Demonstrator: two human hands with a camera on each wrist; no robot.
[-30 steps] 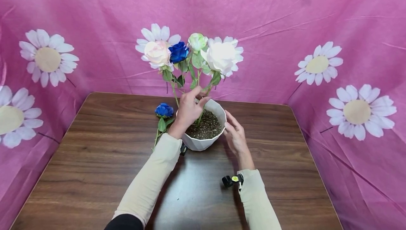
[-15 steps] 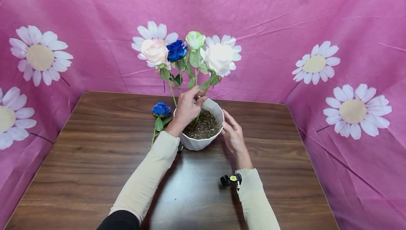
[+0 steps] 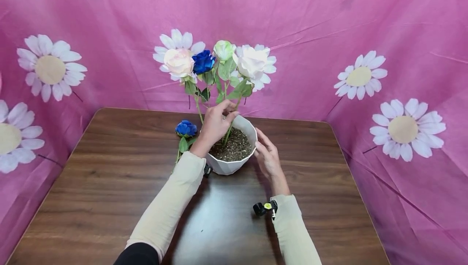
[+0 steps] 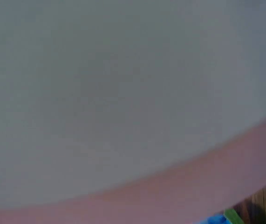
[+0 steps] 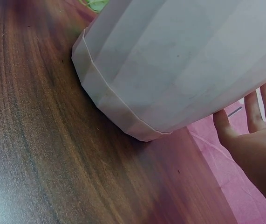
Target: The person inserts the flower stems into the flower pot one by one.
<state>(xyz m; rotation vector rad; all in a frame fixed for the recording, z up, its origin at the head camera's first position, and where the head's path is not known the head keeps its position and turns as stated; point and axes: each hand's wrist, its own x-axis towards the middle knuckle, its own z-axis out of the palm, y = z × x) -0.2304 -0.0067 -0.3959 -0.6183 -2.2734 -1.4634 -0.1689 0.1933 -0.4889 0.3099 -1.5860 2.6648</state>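
In the head view a white faceted flowerpot (image 3: 227, 168) holds dark soil (image 3: 237, 147) and several upright artificial roses. My left hand (image 3: 213, 127) reaches over the pot's left rim, thumb and fingers pinching the stem of the white rose (image 3: 251, 61). To its left stand a pale pink rose (image 3: 179, 62), a blue rose (image 3: 203, 61) and a green-white rose (image 3: 224, 50). My right hand (image 3: 269, 157) rests its fairly straight fingers against the pot's right side; the right wrist view shows those fingertips (image 5: 221, 119) at the pot wall. Blurred grey and pink fill most of the left wrist view.
Another blue rose (image 3: 186, 128) lies on the brown wooden table (image 3: 120, 167), left of the pot, its stem partly behind the left forearm. A pink cloth backdrop (image 3: 307, 13) with printed daisies surrounds the table at the back and sides.
The white rose's head has shifted slightly up and back in the left hand's pinch. The right hand stays at the pot. The whole head view has drifted a little.
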